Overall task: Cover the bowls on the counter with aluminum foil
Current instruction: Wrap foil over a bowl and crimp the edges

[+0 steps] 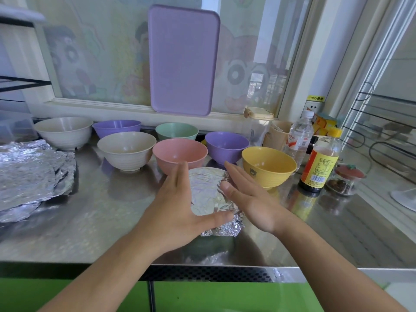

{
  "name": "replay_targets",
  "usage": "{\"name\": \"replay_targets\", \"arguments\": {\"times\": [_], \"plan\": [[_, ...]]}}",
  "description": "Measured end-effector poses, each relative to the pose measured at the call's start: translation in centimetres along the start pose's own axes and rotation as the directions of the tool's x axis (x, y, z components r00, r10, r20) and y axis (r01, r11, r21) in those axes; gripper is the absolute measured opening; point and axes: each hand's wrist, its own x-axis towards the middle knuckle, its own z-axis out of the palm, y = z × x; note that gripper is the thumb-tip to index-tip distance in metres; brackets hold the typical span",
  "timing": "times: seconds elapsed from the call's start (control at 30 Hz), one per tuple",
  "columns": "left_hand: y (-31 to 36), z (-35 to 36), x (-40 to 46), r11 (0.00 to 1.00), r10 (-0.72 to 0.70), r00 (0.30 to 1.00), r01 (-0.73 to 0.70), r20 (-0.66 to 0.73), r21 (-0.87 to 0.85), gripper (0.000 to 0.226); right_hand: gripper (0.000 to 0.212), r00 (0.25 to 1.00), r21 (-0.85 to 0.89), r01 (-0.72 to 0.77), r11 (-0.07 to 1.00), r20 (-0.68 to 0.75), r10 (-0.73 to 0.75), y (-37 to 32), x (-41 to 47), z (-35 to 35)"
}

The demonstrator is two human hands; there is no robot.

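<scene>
A foil-covered bowl [208, 194] sits near the front of the steel counter [108, 221]. The left hand [180, 212] lies against its left side with straight fingers, thumb along the crimped front edge. The right hand [249, 199] is flat beside its right side. Seven uncovered bowls stand behind, including a pink bowl [179, 154] and a yellow bowl [269, 165]. Crumpled foil sheets [33, 174] lie at left.

Two bare forearms are entering the view from the near edge, one at the near left and one at the near right. No sleeve is showing on either arm. The left hand [180, 210] and the right hand [249, 199] are both showing bare fingers, with no glove. Short, unpainted nails are showing on the thumbs
</scene>
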Motion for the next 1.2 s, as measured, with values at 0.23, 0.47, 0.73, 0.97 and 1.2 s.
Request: {"name": "replay_targets", "arguments": {"times": [0.23,0.47,0.73,0.97,1.2], "plan": [[-1.3,0.4,0.3,0.992,0.038,0.999,-0.037,0.004,-0.118,0.111,0.075,0.999,-0.076,0.019,0.997,-0.034,-0.021,0.8,-0.8,0.8],[-2.0,-1.8,0.6,0.943,-0.028,0.985,0.082,0.168,-0.322,0.126,0.091,0.981,-0.224,-0.038,0.974,-0.193,-0.006,0.4,-0.8,-0.7],[1.0,1.8,0.0,0.998,0.002,0.991,-0.012,-0.137,-0.069,0.115,0.066,0.999,-0.124,0.000,0.992,-0.049,-0.006,-0.1,1.4,0.4],[-1.8,0.4,0.8,0.965,0.036,0.999,-0.032,0.012,-0.261,0.103,0.084,0.999,-0.125,-0.029,0.992,-0.028,0.025,0.0,-1.2,-0.3],[-1.0,1.1,0.3,0.948,0.050,0.999,-0.047,0.002,-0.316,0.104,0.123,0.993,-0.048,0.024,0.999,0.121,-0.018,1.0,-1.2,-1.5]]}}
